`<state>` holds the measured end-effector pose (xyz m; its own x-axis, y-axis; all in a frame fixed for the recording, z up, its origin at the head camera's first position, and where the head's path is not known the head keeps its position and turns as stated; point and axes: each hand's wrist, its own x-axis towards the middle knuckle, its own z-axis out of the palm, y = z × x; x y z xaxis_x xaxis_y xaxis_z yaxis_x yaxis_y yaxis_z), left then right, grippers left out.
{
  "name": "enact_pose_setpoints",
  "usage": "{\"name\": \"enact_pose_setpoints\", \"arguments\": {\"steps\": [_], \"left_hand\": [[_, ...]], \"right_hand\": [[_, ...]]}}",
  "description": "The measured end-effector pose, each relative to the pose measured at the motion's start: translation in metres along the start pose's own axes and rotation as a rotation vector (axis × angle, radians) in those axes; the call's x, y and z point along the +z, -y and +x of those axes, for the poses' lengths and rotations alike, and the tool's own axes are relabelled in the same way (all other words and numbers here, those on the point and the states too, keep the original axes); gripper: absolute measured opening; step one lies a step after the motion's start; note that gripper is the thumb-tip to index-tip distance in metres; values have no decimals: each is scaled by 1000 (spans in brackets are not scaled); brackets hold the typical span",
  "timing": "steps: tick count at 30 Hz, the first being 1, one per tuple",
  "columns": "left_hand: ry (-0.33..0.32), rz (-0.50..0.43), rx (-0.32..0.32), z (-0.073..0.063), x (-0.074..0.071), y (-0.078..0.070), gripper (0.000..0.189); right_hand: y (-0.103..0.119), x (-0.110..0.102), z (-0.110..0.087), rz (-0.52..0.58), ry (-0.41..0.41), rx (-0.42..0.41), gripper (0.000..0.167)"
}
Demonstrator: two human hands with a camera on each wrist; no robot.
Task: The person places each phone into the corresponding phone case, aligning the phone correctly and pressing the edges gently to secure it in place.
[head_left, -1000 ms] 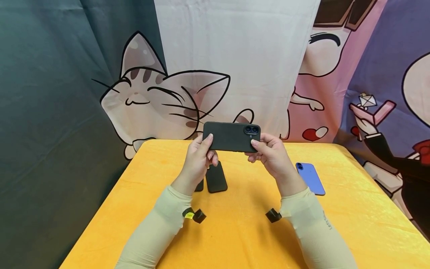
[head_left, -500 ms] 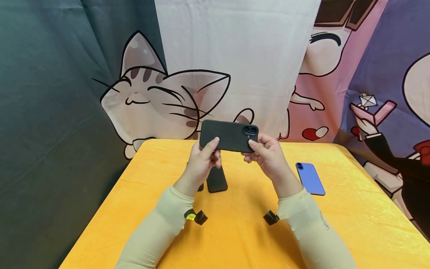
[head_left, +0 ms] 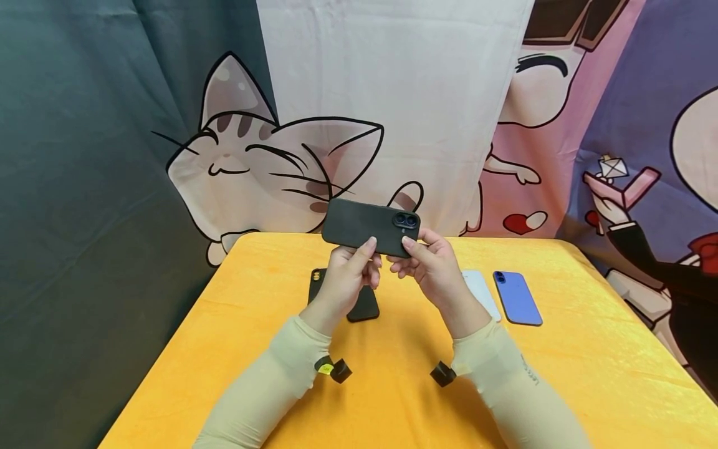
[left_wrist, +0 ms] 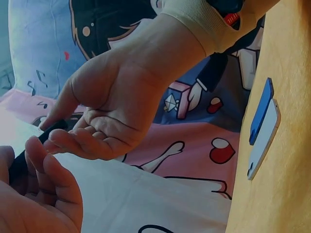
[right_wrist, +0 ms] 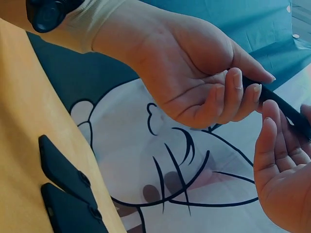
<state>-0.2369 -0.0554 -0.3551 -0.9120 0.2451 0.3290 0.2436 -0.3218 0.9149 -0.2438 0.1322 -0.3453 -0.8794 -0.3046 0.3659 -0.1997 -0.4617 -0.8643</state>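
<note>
the black phone [left_wrist: 18,167], seen nearly edge-on, is gripped by the left hand [left_wrist: 46,199], cut off at the lower left, and pinched by the right hand [left_wrist: 114,94], whose wrist is covered by a pale sleeve [left_wrist: 194,22]. a blue phone [left_wrist: 262,111] and white phone [left_wrist: 265,138] are laid lengthwise, just beside each other, on the yellow table [left_wrist: 286,179]. cartoons are printed on the curtain [left_wrist: 119,194] behind.

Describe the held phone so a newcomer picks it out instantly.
Start at the yellow table; a left hand and a right hand are above it. Between them is a dark phone, held sideways with its lens pair at the right-hand end. Unlike the black pieces and blue phone, it is off the table.
</note>
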Motion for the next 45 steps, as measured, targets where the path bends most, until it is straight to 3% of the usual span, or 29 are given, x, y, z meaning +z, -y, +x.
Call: {"name": "enact_pose_setpoints", "arguments": {"steps": [7,10,21,31,35,39,45], "left_hand": [[1,79,48,1,-7,-2,41],[19,97,40,1,-8,-6,41],[99,138,0,2,-12,-12,39],[183,185,42,4,-21,-24,35],[155,244,62,2,-21,-25,34],[86,285,104,2,-19,-23,31],[-9,195,96,4,-20,-18,19]], "right_hand": [[-3,-3,1,20,131,17,25],[-3,-4,1,19,181,21,31],[7,-11,1,-36,183,44,26],[17,-21,-2,-96,295,29,21],[19,-24,-3,-119,308,26,24],[20,-26,-3,-134,314,4,24],[18,-24,-2,-166,324,-9,21]]}}
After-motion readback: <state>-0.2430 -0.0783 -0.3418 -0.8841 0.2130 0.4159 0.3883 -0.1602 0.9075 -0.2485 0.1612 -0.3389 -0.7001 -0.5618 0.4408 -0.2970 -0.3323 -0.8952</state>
